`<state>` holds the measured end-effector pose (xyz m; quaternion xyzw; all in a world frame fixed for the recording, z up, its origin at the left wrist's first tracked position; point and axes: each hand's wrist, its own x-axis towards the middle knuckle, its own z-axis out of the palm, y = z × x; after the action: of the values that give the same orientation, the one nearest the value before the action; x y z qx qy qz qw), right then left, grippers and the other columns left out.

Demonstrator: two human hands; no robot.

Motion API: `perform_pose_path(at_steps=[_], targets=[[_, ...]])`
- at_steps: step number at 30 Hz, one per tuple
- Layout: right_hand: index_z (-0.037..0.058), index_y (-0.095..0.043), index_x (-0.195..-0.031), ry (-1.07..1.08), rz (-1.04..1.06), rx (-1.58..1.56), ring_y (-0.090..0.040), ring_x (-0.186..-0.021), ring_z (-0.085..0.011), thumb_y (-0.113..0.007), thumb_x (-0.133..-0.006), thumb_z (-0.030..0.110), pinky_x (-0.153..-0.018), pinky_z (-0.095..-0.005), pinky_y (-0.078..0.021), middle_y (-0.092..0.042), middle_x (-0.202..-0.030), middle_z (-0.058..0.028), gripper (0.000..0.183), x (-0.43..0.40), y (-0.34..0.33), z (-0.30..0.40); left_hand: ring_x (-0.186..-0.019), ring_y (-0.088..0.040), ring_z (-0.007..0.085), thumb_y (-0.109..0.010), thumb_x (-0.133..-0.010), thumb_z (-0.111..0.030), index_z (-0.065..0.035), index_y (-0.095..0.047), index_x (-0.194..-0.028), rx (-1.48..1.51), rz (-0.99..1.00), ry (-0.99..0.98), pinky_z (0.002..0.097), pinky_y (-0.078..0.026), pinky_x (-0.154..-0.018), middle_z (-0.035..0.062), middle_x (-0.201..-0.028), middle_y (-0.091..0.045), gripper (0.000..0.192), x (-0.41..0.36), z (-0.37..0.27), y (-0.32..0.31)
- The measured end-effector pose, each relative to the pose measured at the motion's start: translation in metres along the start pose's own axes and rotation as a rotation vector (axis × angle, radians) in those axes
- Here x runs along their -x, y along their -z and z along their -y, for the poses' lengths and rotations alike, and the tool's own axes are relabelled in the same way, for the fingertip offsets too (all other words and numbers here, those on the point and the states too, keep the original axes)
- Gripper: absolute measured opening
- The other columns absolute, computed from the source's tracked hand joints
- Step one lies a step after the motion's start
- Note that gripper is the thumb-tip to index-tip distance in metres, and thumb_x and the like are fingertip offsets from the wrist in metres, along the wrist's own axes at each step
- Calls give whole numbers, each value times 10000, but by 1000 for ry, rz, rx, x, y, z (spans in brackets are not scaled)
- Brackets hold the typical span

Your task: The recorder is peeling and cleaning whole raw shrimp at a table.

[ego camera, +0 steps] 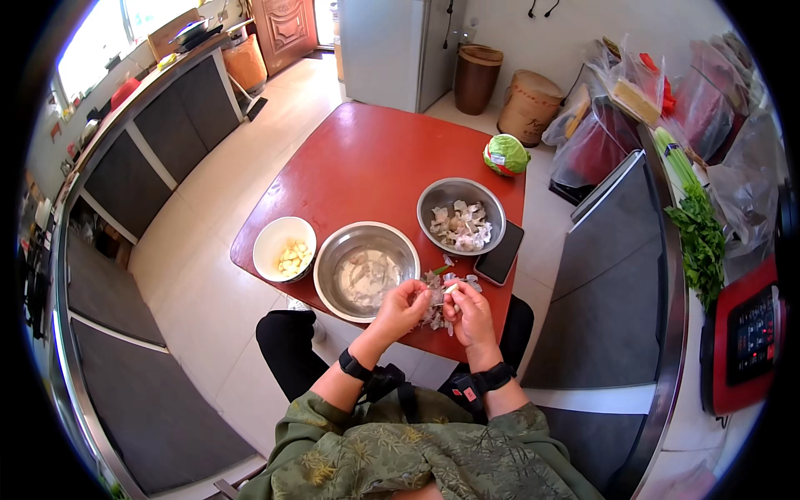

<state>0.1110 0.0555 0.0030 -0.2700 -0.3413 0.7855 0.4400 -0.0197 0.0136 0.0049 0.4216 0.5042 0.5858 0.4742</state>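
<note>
Pinched between the thumb and fingers of my right hand (470, 315) is a pale garlic clove (452, 289). My left hand (403, 307) is close beside it with thumb and fingers curled together; whether it holds a bit of skin is too small to tell. Under both hands, loose garlic skins (435, 320) lie scattered on the red table (369, 156). A steel basin (325, 294) with a little water and some skins stands left of my hands. Farther left, a white bowl (265, 247) contains peeled garlic cloves (295, 257).
Beyond my right hand, a metal bowl (427, 197) contains garlic bulbs and skins (465, 226). A black smartphone (502, 255) lies against it near the table's right edge. A wrapped cabbage (507, 155) sits at the far right corner. Celery (690, 206) lies on the right counter.
</note>
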Motion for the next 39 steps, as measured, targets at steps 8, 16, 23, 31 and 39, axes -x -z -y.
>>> perform_pose_path(at_steps=[8,16,23,31,39], targets=[[-3,-515,-931,66,41,325,-401,-521,-43,-487,-778,57,-462,-161,-320,-458,-626,6,166,1,3,-2,-450,-403,72,-543,-718,-84,-1,-486,-679,-413,-68,-282,221,-334,-406,38,-540,-459,108,-4,-2,0],[0,-441,-1032,192,51,553,-452,-586,-51,-466,-781,39,-546,-172,-390,-522,-768,-34,255,-5,14,-3,-489,-500,137,-526,-711,-77,-18,-547,-750,-416,-17,-196,260,-397,-458,92,-590,-530,74,-7,-11,0],[19,-453,-948,168,11,515,-470,-628,-48,-483,-783,54,-564,-170,-399,-542,-788,-33,171,-10,28,-7,-547,-544,226,-559,-697,-110,-16,-572,-747,-530,20,-227,287,-424,-498,133,-640,-555,108,-13,-8,-4],[11,-504,-923,192,40,659,-456,-607,-29,-500,-783,53,-546,-159,-377,-523,-723,7,146,-6,23,-4,-591,-560,255,-578,-686,-81,-8,-578,-760,-529,-1,-398,300,-440,-522,138,-687,-563,104,-16,-7,-8],[-5,-517,-895,309,45,913,-429,-485,-23,-510,-751,41,-425,-184,-349,-522,-626,-12,151,0,10,9,-619,-542,299,-566,-686,-79,-16,-579,-762,-628,72,-475,328,-435,-533,141,-672,-544,99,-16,-7,-5]])
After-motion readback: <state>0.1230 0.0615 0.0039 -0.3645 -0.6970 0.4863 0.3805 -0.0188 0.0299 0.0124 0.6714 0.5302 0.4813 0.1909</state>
